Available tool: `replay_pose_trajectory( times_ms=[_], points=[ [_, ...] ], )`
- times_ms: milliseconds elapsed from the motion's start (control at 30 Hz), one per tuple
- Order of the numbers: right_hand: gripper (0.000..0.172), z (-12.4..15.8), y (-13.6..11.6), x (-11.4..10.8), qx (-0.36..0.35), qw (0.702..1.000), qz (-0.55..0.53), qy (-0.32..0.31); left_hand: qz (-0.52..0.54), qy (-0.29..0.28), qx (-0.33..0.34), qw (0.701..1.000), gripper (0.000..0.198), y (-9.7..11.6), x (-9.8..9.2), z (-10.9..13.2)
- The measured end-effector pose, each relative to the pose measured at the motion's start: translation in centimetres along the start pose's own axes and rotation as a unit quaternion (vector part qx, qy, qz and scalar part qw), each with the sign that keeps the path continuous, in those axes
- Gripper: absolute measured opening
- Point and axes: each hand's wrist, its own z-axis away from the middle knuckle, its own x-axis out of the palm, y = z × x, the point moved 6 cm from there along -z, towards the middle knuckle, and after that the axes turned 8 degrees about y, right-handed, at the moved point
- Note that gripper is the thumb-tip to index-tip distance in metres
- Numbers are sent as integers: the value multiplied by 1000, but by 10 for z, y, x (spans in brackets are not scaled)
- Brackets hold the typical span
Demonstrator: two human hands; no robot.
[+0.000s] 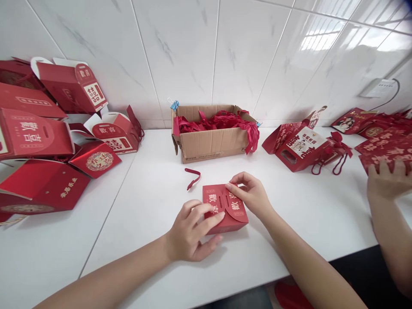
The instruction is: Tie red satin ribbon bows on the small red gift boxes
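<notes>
A red gift box point(215, 228) with gold characters lies flat on the white table in front of me. Its two top flaps meet in the middle, each with a slot, and one rounded flap overlaps the other. My left hand point(193, 234) rests on the near left of the box, fingers spread over its top and thumb apart. At the far right edge, my right hand point(249, 191) has thumb and bent fingers closed on the box's flap; some of its fingertips are hidden. A loose dark red ribbon strip point(194, 179) lies just beyond the box.
Behind stands a cardboard box point(214, 145) of red ribbons point(222, 119), with a blue clip point(174, 105) on its corner. Folded red boxes point(38, 133) pile up at left. More boxes point(299, 146) stand at right, near another person's hand point(389, 178) on red packaging.
</notes>
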Motion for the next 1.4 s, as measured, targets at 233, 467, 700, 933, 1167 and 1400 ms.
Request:
replay_pose_trajectory(
  times_ms=[233, 467, 700, 933, 1167, 1400],
  points=[
    [37, -2, -9, -9, -30, 997, -60, 45, 1, 91, -68, 994, 28, -41, -20, -4],
    [43, -12, 9, -18, 31, 986, -135, 96, -123, -125, -424, 888, 27, -130, 7, 25],
    [45, -15, 15, -13, 41, 989, -116, 87, -132, -189, -390, 892, 25, -128, 15, 28],
    [41, -11, 17, -8, 66, 991, -88, 77, -149, -200, -399, 882, 14, -130, 16, 31],
    [33, -63, 13, -26, 2, 987, -2, 163, -131, -196, -424, 874, 18, -133, 14, 31],
    [26, -122, -22, -58, -74, 939, 131, 308, -127, -207, -429, 870, 20, -132, 14, 32]
  ],
)
